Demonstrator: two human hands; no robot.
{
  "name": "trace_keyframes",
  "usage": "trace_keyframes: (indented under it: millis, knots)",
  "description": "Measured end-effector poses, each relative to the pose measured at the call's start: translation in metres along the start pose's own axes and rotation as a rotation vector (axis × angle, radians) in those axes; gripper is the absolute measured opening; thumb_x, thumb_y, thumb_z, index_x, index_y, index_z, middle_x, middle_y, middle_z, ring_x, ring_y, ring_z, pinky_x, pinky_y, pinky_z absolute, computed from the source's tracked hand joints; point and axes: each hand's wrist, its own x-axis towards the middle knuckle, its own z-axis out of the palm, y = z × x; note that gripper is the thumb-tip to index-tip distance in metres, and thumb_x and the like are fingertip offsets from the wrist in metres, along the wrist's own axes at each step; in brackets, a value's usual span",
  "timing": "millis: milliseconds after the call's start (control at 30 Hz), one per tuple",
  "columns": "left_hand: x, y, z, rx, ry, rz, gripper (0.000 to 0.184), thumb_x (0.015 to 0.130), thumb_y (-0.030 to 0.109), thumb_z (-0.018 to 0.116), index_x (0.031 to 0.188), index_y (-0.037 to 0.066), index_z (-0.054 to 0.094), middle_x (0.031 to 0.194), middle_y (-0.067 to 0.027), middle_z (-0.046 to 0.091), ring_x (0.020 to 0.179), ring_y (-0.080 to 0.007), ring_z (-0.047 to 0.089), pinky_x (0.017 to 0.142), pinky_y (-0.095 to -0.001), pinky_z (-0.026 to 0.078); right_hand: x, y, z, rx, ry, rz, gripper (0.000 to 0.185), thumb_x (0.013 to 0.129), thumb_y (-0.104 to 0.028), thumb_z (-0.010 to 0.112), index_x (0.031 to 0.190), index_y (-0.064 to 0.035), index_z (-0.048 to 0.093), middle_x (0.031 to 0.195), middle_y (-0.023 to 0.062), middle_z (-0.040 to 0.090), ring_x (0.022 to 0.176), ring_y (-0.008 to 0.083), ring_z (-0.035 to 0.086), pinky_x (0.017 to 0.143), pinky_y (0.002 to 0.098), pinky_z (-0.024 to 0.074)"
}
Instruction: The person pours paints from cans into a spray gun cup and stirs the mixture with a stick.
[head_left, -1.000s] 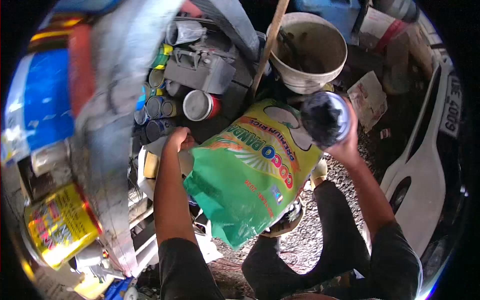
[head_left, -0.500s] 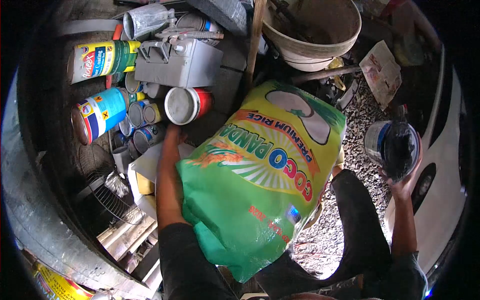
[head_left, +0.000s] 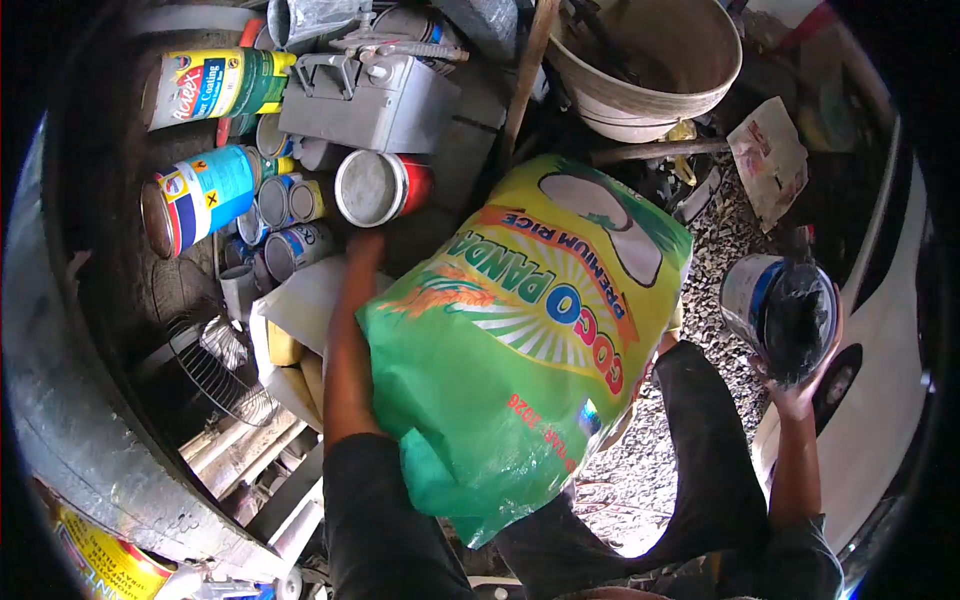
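On the right, my right hand [head_left: 792, 392] is wrapped round the underside of a paint can [head_left: 745, 290] with a blue and white label. The can is tipped so its dark, glossy opening faces up toward me; a dark strip, perhaps a brush handle, rises past its rim. At centre left, my left hand [head_left: 366, 248] reaches in just below a red can [head_left: 415, 187] with a white rim and greyish top. Its fingers are hidden, so I cannot tell whether they grip it. A green and yellow rice sack [head_left: 520, 330] lies between my arms, beside my left forearm.
Paint cans, including a blue can [head_left: 210, 198] and an Acreex can [head_left: 210, 88], crowd the left near a grey metal box [head_left: 365, 105]. A dirty white bucket [head_left: 640, 105] stands behind the sack. Gravel [head_left: 715, 255] and a white car body [head_left: 880, 380] lie right.
My view has tilted, so most things sit higher in the picture. My left hand has shifted slightly right beneath the red can. My right hand still holds the paint can.
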Motion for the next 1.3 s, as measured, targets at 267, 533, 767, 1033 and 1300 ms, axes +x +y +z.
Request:
trace_keyframes:
  millis: [267,533,767,1033,1300]
  knots:
    - [-0.167,0.095,-0.050,0.300,0.069,0.046,0.018,0.089,0.024,0.055,0.086,0.007,0.060,0.071,-0.0080,0.062,0.056,-0.0192,0.054,0.052,-0.0380,0.044,0.044,-0.043,0.011,0.111,-0.062,-0.031,0.125,0.060,-0.032,0.097,0.155,-0.0006,0.022,0.154,0.0198,0.036,0.139,0.0319,0.044,0.117,0.0476,0.0374]
    - [-0.403,0.126,-0.065,-0.096,0.189,0.258,0.020,0.092,0.023,0.055,0.092,0.003,0.057,0.074,-0.0053,0.057,0.070,-0.0162,0.058,0.065,-0.0307,0.045,0.125,-0.105,0.137,0.374,-0.443,-0.354,0.126,0.054,-0.023,0.097,0.154,-0.0003,0.024,0.148,0.0220,0.042,0.138,0.0332,0.045,0.118,0.0430,0.0350]
    - [-0.561,0.073,-0.050,-0.201,0.625,0.501,0.024,0.102,0.025,0.045,0.101,0.002,0.055,0.086,-0.0126,0.062,0.095,-0.0281,0.064,0.088,-0.0384,0.049,0.141,-0.198,0.308,0.343,-0.458,-0.640,0.115,0.061,-0.039,0.092,0.149,0.0022,0.030,0.132,0.0259,0.055,0.126,0.0405,0.054,0.110,0.0429,0.0425]
    - [-0.629,-0.068,0.005,-0.845,0.758,0.427,0.023,0.101,0.026,0.051,0.108,0.005,0.045,0.075,-0.0161,0.061,0.075,-0.0289,0.065,0.057,-0.0316,0.054,0.127,-0.220,0.432,0.360,-0.643,-0.718,0.087,0.071,-0.030,0.089,0.138,-0.0016,0.043,0.120,0.0222,0.060,0.122,0.0360,0.058,0.106,0.0403,0.0463]
    - [-0.654,-0.133,0.083,-0.980,0.475,0.253,0.013,0.094,0.008,0.052,0.105,0.004,0.046,0.078,-0.0162,0.067,0.078,-0.0275,0.067,0.065,-0.0299,0.052,0.135,-0.238,0.484,-0.082,-1.002,-0.552,0.125,0.076,-0.053,0.082,0.157,0.0063,0.007,0.161,0.0322,0.019,0.150,0.0421,0.022,0.121,0.0454,0.0276]
